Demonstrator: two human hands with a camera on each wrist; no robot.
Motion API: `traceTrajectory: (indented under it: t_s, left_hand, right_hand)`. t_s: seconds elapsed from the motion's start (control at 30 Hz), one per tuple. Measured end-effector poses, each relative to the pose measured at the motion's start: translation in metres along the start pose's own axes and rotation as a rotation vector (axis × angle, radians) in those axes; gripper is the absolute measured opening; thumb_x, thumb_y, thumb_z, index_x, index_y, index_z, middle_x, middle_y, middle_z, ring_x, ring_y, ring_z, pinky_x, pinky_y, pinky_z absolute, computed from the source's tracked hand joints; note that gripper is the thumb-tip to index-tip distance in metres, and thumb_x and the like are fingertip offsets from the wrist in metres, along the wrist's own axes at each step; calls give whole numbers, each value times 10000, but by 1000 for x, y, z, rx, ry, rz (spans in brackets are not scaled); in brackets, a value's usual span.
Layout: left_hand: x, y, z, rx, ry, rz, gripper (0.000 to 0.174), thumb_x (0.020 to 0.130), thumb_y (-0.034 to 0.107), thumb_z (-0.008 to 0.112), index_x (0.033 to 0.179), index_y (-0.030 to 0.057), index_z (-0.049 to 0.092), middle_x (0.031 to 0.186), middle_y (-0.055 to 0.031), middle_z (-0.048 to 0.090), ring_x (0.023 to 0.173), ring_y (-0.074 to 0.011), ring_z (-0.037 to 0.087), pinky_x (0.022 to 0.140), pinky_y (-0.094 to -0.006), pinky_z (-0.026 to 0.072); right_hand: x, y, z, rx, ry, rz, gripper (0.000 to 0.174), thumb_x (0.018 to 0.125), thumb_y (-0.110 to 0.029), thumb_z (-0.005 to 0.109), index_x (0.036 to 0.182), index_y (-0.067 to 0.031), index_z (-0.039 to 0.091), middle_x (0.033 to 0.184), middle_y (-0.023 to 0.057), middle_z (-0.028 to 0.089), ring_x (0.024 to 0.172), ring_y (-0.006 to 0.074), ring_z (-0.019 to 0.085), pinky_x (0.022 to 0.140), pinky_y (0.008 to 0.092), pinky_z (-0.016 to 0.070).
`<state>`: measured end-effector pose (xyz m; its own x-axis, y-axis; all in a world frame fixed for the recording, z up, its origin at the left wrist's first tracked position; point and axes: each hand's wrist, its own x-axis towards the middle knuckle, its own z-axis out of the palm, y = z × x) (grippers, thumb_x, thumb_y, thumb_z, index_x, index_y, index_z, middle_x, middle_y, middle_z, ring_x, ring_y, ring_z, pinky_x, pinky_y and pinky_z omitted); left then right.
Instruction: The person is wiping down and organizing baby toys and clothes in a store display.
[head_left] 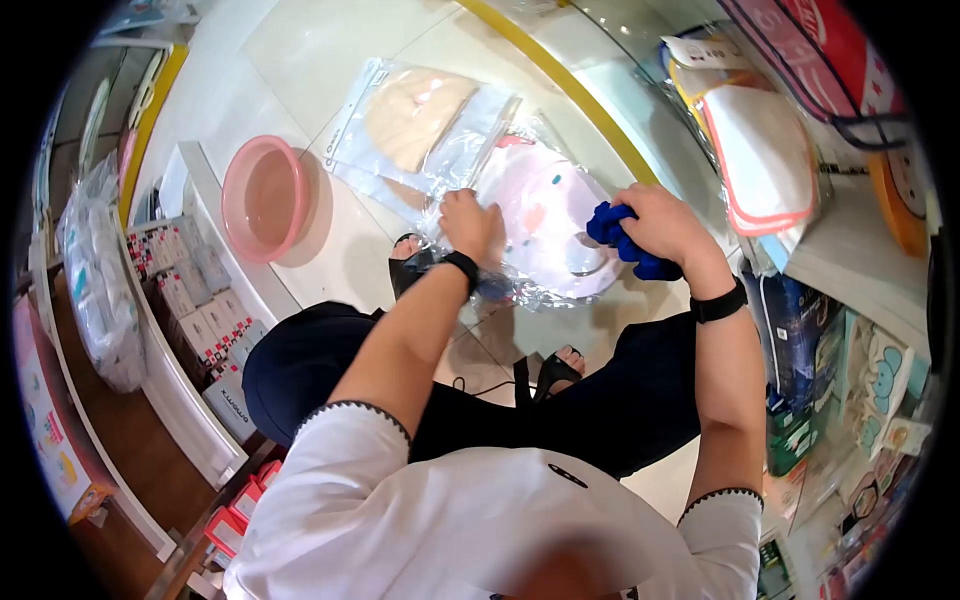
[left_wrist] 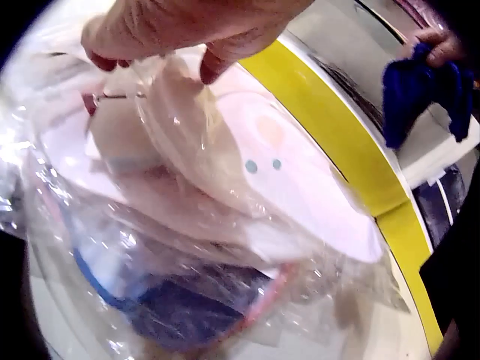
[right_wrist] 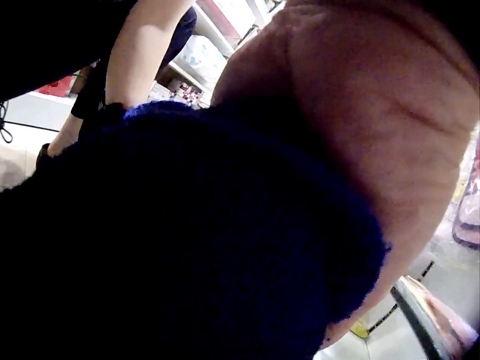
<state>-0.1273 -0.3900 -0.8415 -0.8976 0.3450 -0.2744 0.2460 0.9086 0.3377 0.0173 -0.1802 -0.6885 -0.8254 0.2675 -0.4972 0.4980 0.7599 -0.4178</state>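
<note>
My left hand (head_left: 470, 225) pinches the edge of a clear plastic bag that holds a pale pink, round-edged item (head_left: 540, 200) on the floor. In the left wrist view the left hand (left_wrist: 187, 30) has thumb and fingers on the crinkled plastic, above the pink item with two green dots (left_wrist: 300, 172). A crumpled dark blue cloth (head_left: 645, 260) is gripped in my right hand (head_left: 660, 225), to the right of the bag. The cloth (right_wrist: 187, 225) fills much of the right wrist view beside the palm (right_wrist: 360, 112), and hides the fingers there.
A bagged beige item (head_left: 415, 115) lies on the floor beyond the left hand. A pink basin (head_left: 265, 200) stands at the left, near shelves with small boxes (head_left: 190, 290). Packaged goods (head_left: 760, 150) line the right shelf, behind a yellow edge strip (head_left: 570, 75).
</note>
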Motion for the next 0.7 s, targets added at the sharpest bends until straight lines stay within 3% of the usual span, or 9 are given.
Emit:
traceTrajectory:
  t_s: [0.07, 0.13, 0.3, 0.43, 0.53, 0.63, 0.67, 0.7]
  left_hand:
    - [-24, 7, 13, -7, 160, 147, 327, 664, 210, 640, 903, 25, 515, 963, -149, 499, 935, -332, 480, 779, -431, 378]
    - [-44, 13, 13, -250, 25, 97, 314, 690, 150, 639, 920, 12, 475, 919, -165, 515, 880, -353, 510, 768, -449, 384]
    - [-62, 2, 41, -632, -167, -259, 345, 728, 119, 590, 999, -38, 446, 921, -219, 572, 804, -376, 572, 731, -392, 444]
    - [-50, 0, 44, -692, -374, -43, 310, 733, 82, 512, 1008, -56, 476, 908, -216, 584, 804, -341, 585, 719, -363, 450]
    - [-64, 25, 39, -675, -122, 276, 213, 778, 99, 532, 946, -29, 508, 870, -216, 559, 817, -375, 529, 731, -408, 415]
    - [-67, 33, 35, -639, -60, 166, 186, 798, 123, 541, 907, -24, 510, 832, -226, 532, 797, -386, 500, 721, -438, 393]
    - [-66, 32, 32, -615, -37, 36, 179, 795, 132, 546, 866, -30, 517, 857, -226, 530, 802, -382, 494, 717, -438, 391]
    - [-61, 23, 38, -463, 9, 43, 185, 792, 136, 550, 859, -34, 527, 889, -225, 525, 822, -382, 488, 733, -438, 391]
  right_hand:
    - [10, 3, 5, -9, -21, 3, 271, 733, -131, 489, 969, -101, 620, 994, 102, 596, 957, 301, 535, 821, 381, 434]
    - [16, 2, 8, -20, -58, 9, 274, 732, -134, 495, 973, -99, 620, 991, 114, 597, 954, 305, 541, 820, 383, 434]
    - [21, 3, 14, -55, -107, 45, 278, 729, -133, 503, 979, -101, 622, 985, 126, 602, 944, 306, 551, 813, 385, 439]
    - [23, 2, 16, -82, -141, 72, 281, 730, -132, 501, 981, -106, 623, 989, 128, 601, 940, 309, 553, 813, 385, 440]
    - [23, -1, 17, -66, -154, 89, 276, 732, -138, 503, 979, -108, 624, 984, 128, 600, 947, 310, 548, 817, 386, 439]
    - [24, 5, 22, -42, -110, 45, 270, 736, -147, 510, 977, -107, 625, 982, 128, 599, 951, 314, 545, 819, 388, 437]
    - [24, 9, 25, -35, -88, 20, 268, 737, -150, 513, 976, -106, 626, 982, 128, 599, 952, 316, 545, 819, 389, 437]
    - [23, 11, 26, -35, -86, 18, 266, 737, -151, 515, 974, -106, 627, 982, 128, 600, 949, 317, 546, 817, 390, 438]
